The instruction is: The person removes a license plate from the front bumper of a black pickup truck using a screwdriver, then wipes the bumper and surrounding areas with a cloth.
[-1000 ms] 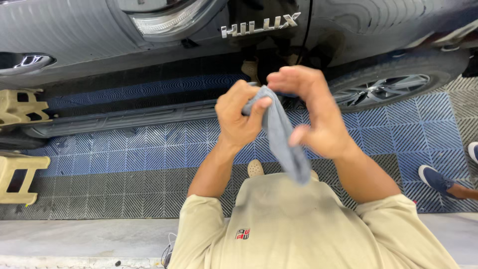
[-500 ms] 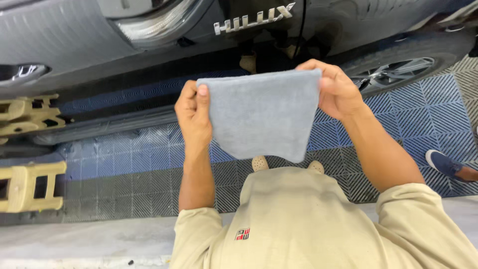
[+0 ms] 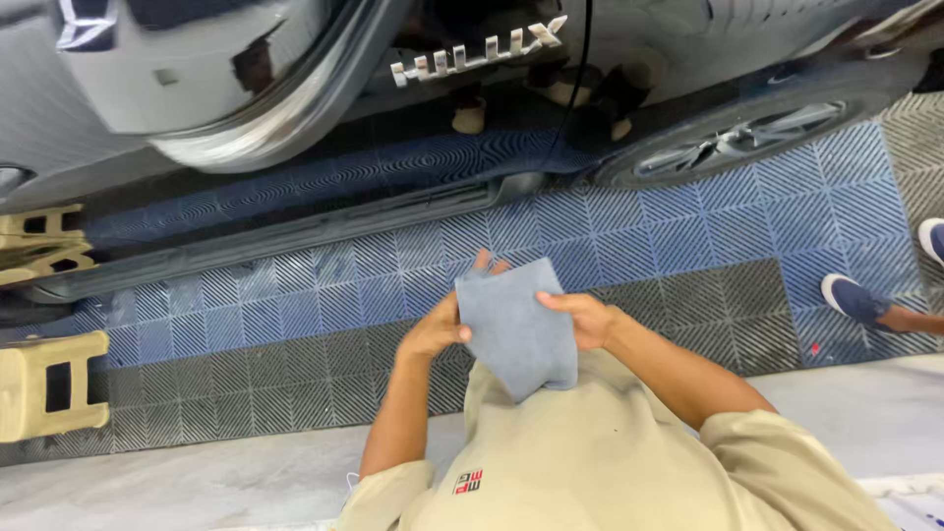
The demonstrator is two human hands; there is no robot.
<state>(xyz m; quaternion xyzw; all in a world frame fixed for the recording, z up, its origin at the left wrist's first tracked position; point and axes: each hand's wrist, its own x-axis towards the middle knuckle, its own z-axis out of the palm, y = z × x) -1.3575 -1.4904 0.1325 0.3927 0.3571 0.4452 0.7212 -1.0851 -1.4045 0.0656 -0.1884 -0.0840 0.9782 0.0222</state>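
Head view, single entry: your left hand (image 3: 433,334) and right hand (image 3: 582,320) hold one grey microfibre cloth (image 3: 516,329) between them, in front of your chest and above your beige shirt (image 3: 610,452). The left thumb presses the cloth's left edge against the fingers behind it; the right thumb and fingers pinch the right edge. Fingertips show over the top hem, so the cloth appears backed by your fingers, likely to keep it flat and doubled into a pad, its lower corner hanging loose. Beyond your hands: a dark glossy vehicle body (image 3: 295,98) with chrome lettering, a black side step (image 3: 295,231) beneath it, and a wheel (image 3: 737,147) toward the right. The floor is ribbed interlocking tiles (image 3: 688,246), blue near the vehicle, grey nearer you, then pale concrete (image 3: 197,472). At the left edge stands a tan plastic step stool (image 3: 49,388); its reflection shows in the panel above. At right, another person's blue-and-white shoe (image 3: 855,300) rests on the tiles, well apart from your hands.
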